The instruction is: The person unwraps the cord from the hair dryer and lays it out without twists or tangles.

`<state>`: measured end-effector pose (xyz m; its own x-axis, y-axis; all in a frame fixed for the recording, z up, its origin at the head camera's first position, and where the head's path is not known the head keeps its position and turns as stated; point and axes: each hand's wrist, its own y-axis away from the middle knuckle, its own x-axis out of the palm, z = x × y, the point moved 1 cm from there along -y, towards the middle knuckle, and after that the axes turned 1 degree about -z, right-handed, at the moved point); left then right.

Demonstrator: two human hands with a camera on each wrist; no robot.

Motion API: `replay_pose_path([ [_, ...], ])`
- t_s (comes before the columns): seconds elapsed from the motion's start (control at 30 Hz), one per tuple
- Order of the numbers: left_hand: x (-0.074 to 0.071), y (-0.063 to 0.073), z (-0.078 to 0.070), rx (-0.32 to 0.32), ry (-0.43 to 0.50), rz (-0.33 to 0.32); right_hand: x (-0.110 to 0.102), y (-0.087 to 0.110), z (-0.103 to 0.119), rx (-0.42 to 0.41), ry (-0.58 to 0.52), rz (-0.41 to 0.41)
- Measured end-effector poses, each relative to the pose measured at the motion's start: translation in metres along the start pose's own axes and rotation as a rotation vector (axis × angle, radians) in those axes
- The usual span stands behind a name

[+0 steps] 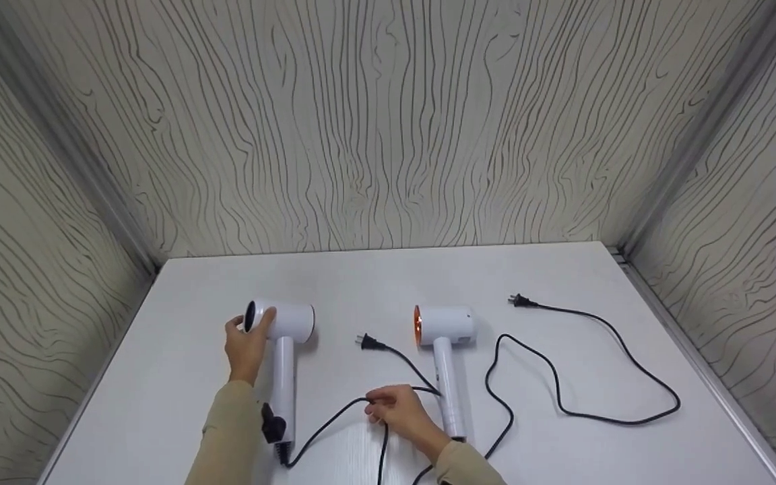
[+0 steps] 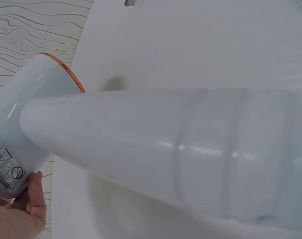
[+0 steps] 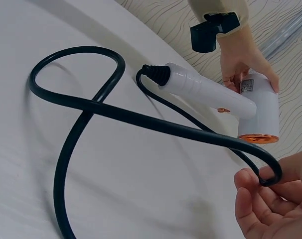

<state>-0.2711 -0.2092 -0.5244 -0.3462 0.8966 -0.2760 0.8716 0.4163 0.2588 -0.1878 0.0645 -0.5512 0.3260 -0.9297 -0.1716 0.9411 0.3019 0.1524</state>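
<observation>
On the left side of the white table, my left hand (image 1: 246, 351) grips one end of a white hair dryer (image 1: 296, 322), thumb on top of its barrel. The dryer's handle (image 2: 141, 139) crosses the left wrist view, and its orange-rimmed end shows in both wrist views. Whether this dryer touches the table, I cannot tell. A black cord (image 3: 156, 123) leaves the base of the handle. My right hand (image 1: 405, 412) pinches a bend of black cord between thumb and fingers, just left of a second white hair dryer (image 1: 447, 323) that lies on the table.
A black two-pin plug (image 1: 371, 342) lies between the dryers, its cord meeting the second dryer's handle. Another plug (image 1: 523, 300) lies at the back right, its cord (image 1: 620, 422) winding across the table's right side. Wood-patterned panels (image 1: 388, 135) enclose the table (image 1: 388, 276).
</observation>
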Motion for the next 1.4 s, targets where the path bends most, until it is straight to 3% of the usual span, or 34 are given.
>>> replay_pose_path([
  [0.5, 0.002, -0.005, 0.012, -0.041, -0.046, 0.007, 0.006, 0.005, -0.005, 0.036, 0.024, -0.001],
  [0.9, -0.002, -0.012, 0.013, -0.068, -0.009, 0.032, 0.000, 0.014, 0.005, 0.058, -0.078, 0.137],
  [1.03, -0.003, -0.013, 0.012, -0.074, -0.003, 0.024, 0.001, 0.016, 0.001, 0.099, -0.086, 0.152],
  [1.17, -0.006, -0.015, 0.013, -0.074, -0.016, 0.010, 0.003, 0.018, -0.003, 0.120, -0.037, 0.138],
  [1.4, -0.008, -0.017, 0.020, -0.079, -0.060, -0.005, 0.005, 0.020, -0.008, 0.085, 0.109, 0.091],
])
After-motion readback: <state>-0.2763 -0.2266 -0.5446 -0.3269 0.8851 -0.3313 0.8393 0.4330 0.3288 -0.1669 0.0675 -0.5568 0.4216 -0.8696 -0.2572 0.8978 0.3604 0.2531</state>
